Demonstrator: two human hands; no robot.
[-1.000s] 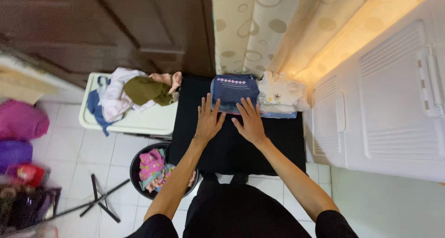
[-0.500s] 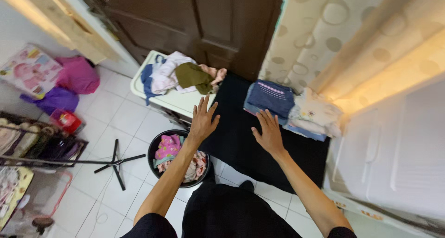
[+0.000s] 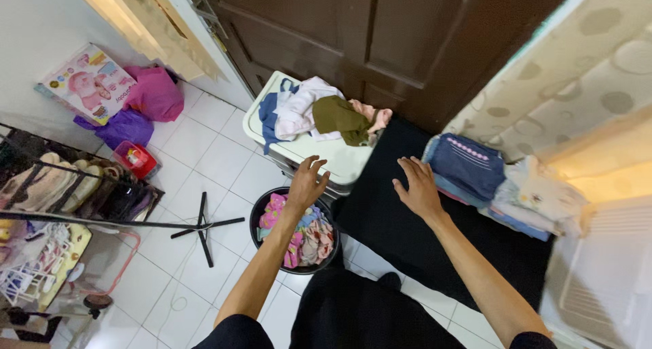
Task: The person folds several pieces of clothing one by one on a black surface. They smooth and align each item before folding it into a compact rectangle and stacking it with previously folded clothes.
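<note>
My left hand (image 3: 307, 183) hovers with fingers spread over the far rim of a black round basket (image 3: 261, 212) that holds pink and patterned clothes (image 3: 303, 231). My right hand (image 3: 417, 185) lies open, palm down, on a black cloth-covered table (image 3: 401, 233), just left of a folded stack topped by a dark blue garment (image 3: 468, 166). A second folded pile, cream and pale blue (image 3: 536, 198), sits to the right of that stack. Neither hand holds anything.
A white lidded bin (image 3: 324, 157) carries loose olive, white, blue and pink clothes (image 3: 319, 115). Behind it is a dark brown door (image 3: 380, 37). A black stand base (image 3: 201, 227), a shoe rack (image 3: 61, 193), bags and a box stand at left. A white appliance (image 3: 598, 288) is at right.
The view has swung left. My left hand left the black table and moved down-left over the clothes basket. My right hand slid left, away from the folded blue garment.
</note>
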